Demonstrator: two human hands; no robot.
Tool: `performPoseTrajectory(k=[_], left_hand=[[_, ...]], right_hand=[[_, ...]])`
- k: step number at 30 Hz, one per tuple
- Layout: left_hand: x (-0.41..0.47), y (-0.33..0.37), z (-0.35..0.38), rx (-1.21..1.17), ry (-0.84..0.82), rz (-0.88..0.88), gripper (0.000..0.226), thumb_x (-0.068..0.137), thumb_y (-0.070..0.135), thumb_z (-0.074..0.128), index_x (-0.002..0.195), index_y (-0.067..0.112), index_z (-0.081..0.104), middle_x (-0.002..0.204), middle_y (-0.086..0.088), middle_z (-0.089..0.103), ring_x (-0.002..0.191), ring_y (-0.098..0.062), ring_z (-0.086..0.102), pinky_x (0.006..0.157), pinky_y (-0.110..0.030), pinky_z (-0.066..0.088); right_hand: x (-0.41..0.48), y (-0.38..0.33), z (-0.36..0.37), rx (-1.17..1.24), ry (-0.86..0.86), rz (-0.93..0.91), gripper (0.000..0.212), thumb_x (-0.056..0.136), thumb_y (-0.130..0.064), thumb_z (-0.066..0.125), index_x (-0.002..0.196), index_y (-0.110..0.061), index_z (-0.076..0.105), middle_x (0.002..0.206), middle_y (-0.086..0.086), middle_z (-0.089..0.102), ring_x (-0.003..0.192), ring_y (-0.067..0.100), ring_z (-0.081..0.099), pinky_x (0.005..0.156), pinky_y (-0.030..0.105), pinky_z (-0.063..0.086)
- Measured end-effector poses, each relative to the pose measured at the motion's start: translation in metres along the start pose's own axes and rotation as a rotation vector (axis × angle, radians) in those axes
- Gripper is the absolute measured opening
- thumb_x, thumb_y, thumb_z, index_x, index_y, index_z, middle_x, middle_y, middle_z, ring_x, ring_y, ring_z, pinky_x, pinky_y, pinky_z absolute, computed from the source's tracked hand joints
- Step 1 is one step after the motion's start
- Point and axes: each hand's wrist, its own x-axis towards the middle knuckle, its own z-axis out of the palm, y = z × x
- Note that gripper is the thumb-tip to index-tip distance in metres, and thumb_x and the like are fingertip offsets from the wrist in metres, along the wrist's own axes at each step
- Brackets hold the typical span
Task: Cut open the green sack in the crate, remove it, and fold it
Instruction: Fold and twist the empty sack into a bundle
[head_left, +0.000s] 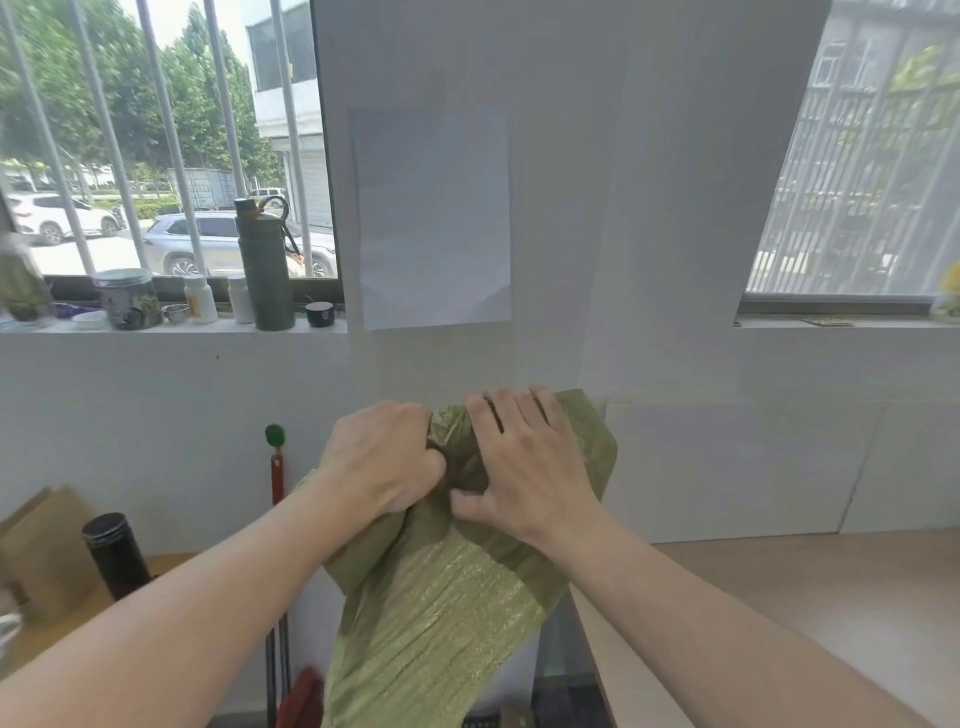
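Note:
The green woven sack (441, 613) hangs in the air in front of the white wall, bunched at its top and falling past the bottom edge of the view. My left hand (387, 457) is clenched on the gathered top at its left. My right hand (524, 462) grips the fabric just to the right, fingers curled over the upper edge and thumb pressed into the cloth. The two hands almost touch. The crate is out of sight, and I see no cutting tool.
A wooden table (810, 597) fills the lower right. At the left, a black flask (115, 553) stands on another surface beside brown cardboard (44, 540). A red-and-green-topped pole (276, 467) leans on the wall. The left windowsill holds a green bottle (265, 265) and jars.

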Motion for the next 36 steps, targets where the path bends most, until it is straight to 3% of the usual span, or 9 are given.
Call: performPoseTrajectory(k=[5,9,12,16,19,23,27,31,36], left_hand=[[0.006,-0.002,-0.002,-0.238,-0.087,-0.034,0.011,0.071,0.021,0.050,0.062,0.014,0.049,0.069,-0.007,0.062,0.066,-0.033,0.060,0.056,-0.036,0.044],[0.006,-0.002,-0.003,-0.379,-0.174,0.005,0.013,0.066,0.019,0.050,0.060,0.012,0.042,0.061,-0.008,0.052,0.056,-0.030,0.048,0.051,-0.037,0.038],[0.004,0.001,-0.008,-0.384,-0.216,0.033,0.017,0.070,0.021,0.054,0.060,0.013,0.044,0.059,-0.005,0.051,0.054,-0.025,0.045,0.050,-0.035,0.036],[-0.006,0.003,-0.012,-0.283,-0.210,0.133,0.025,0.076,0.036,0.058,0.065,0.017,0.047,0.058,0.004,0.056,0.055,-0.020,0.054,0.051,-0.032,0.042],[-0.015,0.003,-0.012,-0.116,-0.117,0.201,0.039,0.071,0.054,0.063,0.090,0.022,0.048,0.064,0.005,0.060,0.061,-0.018,0.060,0.055,-0.037,0.051],[-0.022,0.005,0.006,0.172,0.121,0.253,0.058,0.075,0.051,0.076,0.109,0.021,0.040,0.080,0.002,0.057,0.072,-0.023,0.057,0.061,-0.038,0.049],[-0.027,0.004,0.029,0.289,0.237,0.195,0.061,0.052,0.023,0.091,0.097,0.014,0.051,0.064,-0.002,0.053,0.055,-0.029,0.053,0.050,-0.031,0.034],[-0.028,0.008,0.023,0.278,0.163,0.103,0.038,0.075,0.029,0.067,0.097,0.020,0.037,0.063,0.005,0.044,0.059,-0.027,0.050,0.052,-0.032,0.032],[-0.024,0.011,0.007,0.182,0.049,0.078,0.026,0.076,0.036,0.056,0.089,0.019,0.041,0.069,0.003,0.048,0.065,-0.029,0.054,0.058,-0.033,0.041]], right_hand=[[0.002,0.000,-0.002,-0.015,0.064,0.050,0.085,0.055,-0.059,0.085,0.120,-0.011,0.058,0.105,0.006,0.062,0.096,0.029,0.059,0.097,0.043,0.044],[0.007,0.008,-0.002,-0.013,0.215,0.018,0.056,0.056,-0.041,0.092,0.096,-0.014,0.064,0.082,0.003,0.063,0.073,0.029,0.058,0.071,0.040,0.044],[0.011,0.011,-0.001,-0.061,0.267,-0.008,0.028,0.061,-0.013,0.083,0.076,-0.016,0.060,0.065,0.002,0.056,0.061,0.028,0.051,0.061,0.036,0.035],[0.014,0.010,-0.005,-0.024,0.163,0.001,0.031,0.053,-0.003,0.078,0.062,-0.017,0.051,0.054,0.002,0.050,0.050,0.027,0.045,0.057,0.031,0.023],[0.014,0.008,-0.008,0.040,0.033,0.030,0.031,0.052,-0.011,0.079,0.055,-0.018,0.050,0.048,0.000,0.050,0.042,0.027,0.046,0.053,0.028,0.022],[0.013,0.005,-0.013,0.060,-0.099,0.103,0.015,0.074,-0.024,0.065,0.067,-0.022,0.052,0.058,-0.004,0.052,0.055,0.027,0.051,0.052,0.028,0.030],[0.013,-0.002,-0.022,0.145,-0.191,0.108,0.007,0.076,-0.021,0.059,0.072,-0.022,0.053,0.062,-0.006,0.046,0.063,0.026,0.049,0.056,0.029,0.035],[0.008,-0.003,-0.018,0.172,-0.214,0.093,0.008,0.071,-0.020,0.060,0.073,-0.023,0.053,0.066,-0.004,0.055,0.066,0.027,0.058,0.055,0.028,0.036],[0.003,0.001,-0.011,0.076,-0.041,0.025,0.035,0.059,-0.021,0.067,0.091,-0.024,0.054,0.072,-0.002,0.064,0.070,0.030,0.062,0.063,0.035,0.035]])
